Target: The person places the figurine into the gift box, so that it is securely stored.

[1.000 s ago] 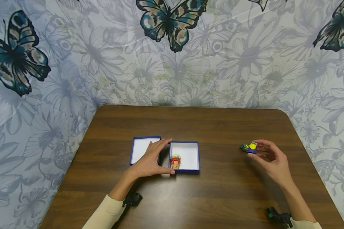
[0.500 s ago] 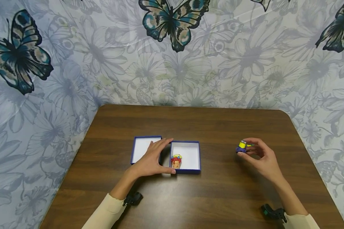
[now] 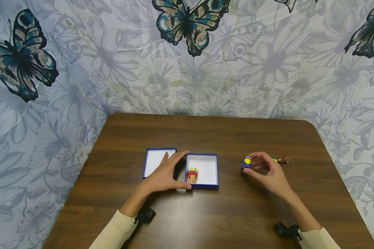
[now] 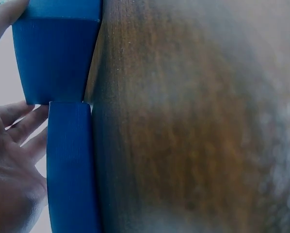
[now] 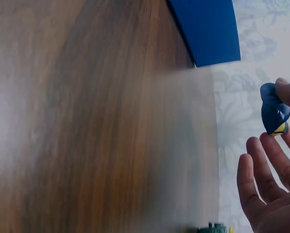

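My right hand [image 3: 269,174] pinches a small yellow and blue minion figurine [image 3: 246,163] between thumb and fingertips, over the right part of the table. In the right wrist view the figurine's dark blue back [image 5: 273,108] shows between thumb and fingers. My left hand [image 3: 164,175] spans the left side of a shallow blue box [image 3: 209,168] with a white inside, thumb at its front corner and fingers at its back edge. A red-and-tan toy figurine [image 3: 192,175] with a yellow-and-blue top lies inside, at the left. The left wrist view shows the box's blue side wall [image 4: 57,58] between thumb and fingers.
A second blue-edged, white-lined box part [image 3: 156,158] lies left of the box, partly behind my left hand. More small figurines [image 3: 283,159], brown and green-yellow, lie behind my right hand. The brown wooden table [image 3: 205,135] meets a flowered wall covering [image 3: 205,86] behind.
My right hand has moved left with the minion figurine, away from the other figurines, which now show to its right. My left hand stays at the box.
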Demonstrator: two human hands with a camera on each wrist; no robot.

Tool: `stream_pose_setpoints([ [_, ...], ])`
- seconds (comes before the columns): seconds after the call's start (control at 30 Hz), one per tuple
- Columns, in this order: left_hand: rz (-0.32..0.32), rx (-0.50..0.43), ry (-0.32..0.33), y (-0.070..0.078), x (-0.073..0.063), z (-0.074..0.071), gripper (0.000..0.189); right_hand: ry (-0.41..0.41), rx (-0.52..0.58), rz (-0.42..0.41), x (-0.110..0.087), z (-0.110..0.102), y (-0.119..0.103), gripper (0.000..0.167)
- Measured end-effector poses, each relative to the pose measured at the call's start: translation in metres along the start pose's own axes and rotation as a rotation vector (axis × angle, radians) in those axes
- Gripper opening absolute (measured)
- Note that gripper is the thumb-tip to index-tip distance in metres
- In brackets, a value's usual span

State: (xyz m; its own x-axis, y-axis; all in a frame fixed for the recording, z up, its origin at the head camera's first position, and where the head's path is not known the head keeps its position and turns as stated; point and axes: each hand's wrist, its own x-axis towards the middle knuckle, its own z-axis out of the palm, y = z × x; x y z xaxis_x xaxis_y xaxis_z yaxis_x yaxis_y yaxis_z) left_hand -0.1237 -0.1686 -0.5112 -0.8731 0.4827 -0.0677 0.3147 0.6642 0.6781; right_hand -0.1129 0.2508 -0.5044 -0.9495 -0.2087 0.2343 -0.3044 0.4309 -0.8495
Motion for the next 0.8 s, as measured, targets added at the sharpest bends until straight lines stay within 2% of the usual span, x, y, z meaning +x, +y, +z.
stream_pose_setpoints([
  [0.43,0.003,0.024,-0.004,-0.002,0.001,0.002,0.125,-0.089,-0.022,0.051,0.012,0.035,-0.018,0.044],
  [0.8,-0.001,0.051,-0.001,0.002,0.002,-0.001,0.125,-0.136,-0.061,0.016,0.02,0.062,-0.033,0.047],
])
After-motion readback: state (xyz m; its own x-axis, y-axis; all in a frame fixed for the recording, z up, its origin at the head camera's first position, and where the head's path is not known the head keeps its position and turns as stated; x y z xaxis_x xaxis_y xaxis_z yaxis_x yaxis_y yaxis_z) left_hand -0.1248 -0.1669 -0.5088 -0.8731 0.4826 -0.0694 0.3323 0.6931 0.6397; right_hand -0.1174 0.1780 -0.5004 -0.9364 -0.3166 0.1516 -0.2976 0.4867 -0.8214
